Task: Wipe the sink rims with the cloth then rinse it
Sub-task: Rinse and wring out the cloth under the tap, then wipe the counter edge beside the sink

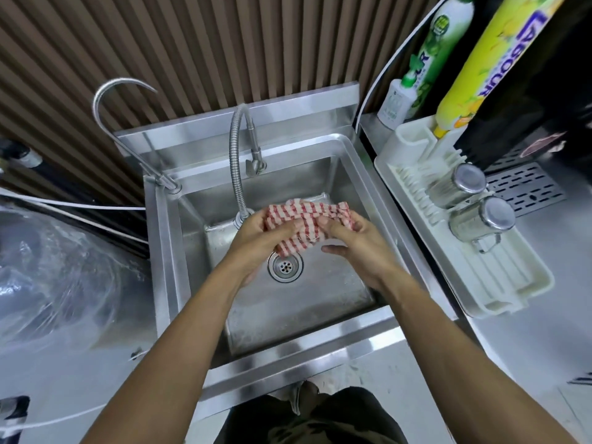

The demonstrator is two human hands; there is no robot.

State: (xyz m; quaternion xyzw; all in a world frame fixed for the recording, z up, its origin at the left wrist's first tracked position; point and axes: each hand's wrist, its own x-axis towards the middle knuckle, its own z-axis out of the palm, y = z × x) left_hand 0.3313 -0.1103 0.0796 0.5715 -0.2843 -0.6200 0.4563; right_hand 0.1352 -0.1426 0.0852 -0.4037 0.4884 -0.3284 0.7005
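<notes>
A red-and-white checked cloth (304, 221) is bunched between both hands over the basin of the steel sink (298, 346), just above the drain (285, 266). My left hand (261, 243) grips its left end and my right hand (355, 243) grips its right end, thumbs pressed into the fabric. The flexible tap (236, 174) bends down so that its outlet sits beside my left hand. I cannot tell whether water is running.
A thin gooseneck tap (105, 100) stands at the sink's back left corner. A white drying rack (480, 283) on the right holds two steel cups (480, 219). Detergent bottles (474, 68) stand behind it. A plastic-covered bundle (57, 277) lies at left.
</notes>
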